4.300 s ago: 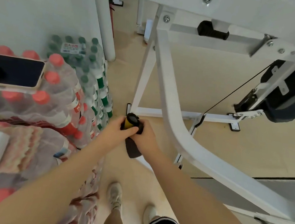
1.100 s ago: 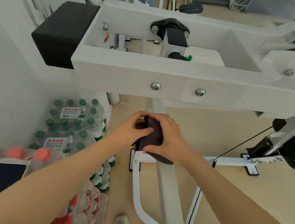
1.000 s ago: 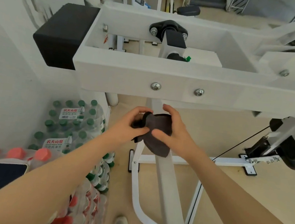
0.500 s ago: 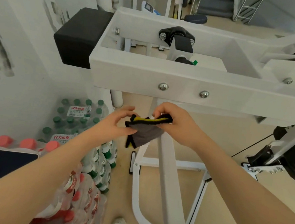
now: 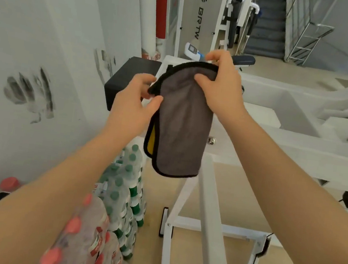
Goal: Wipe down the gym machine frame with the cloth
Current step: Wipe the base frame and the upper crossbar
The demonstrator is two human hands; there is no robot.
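A grey cloth (image 5: 182,124) with black trim and a yellow underside hangs unfolded in the air in front of the white machine frame (image 5: 276,141). My right hand (image 5: 220,82) pinches its top edge, thumb in front. My left hand (image 5: 133,103) pinches the cloth's left edge between thumb and fingers. The cloth hangs apart from the frame's horizontal beam and above the sloping white bar (image 5: 211,212).
A black end cap (image 5: 129,81) closes the beam on the left. Packs of green-capped bottles (image 5: 128,183) and red-capped bottles (image 5: 82,245) stand at lower left by the white wall (image 5: 37,51). Another white machine (image 5: 229,21) and stairs (image 5: 268,23) lie beyond.
Both hands have risen with the cloth from below the beam to in front of it. The bunched cloth has opened out and now hangs full length. The view has tilted up.
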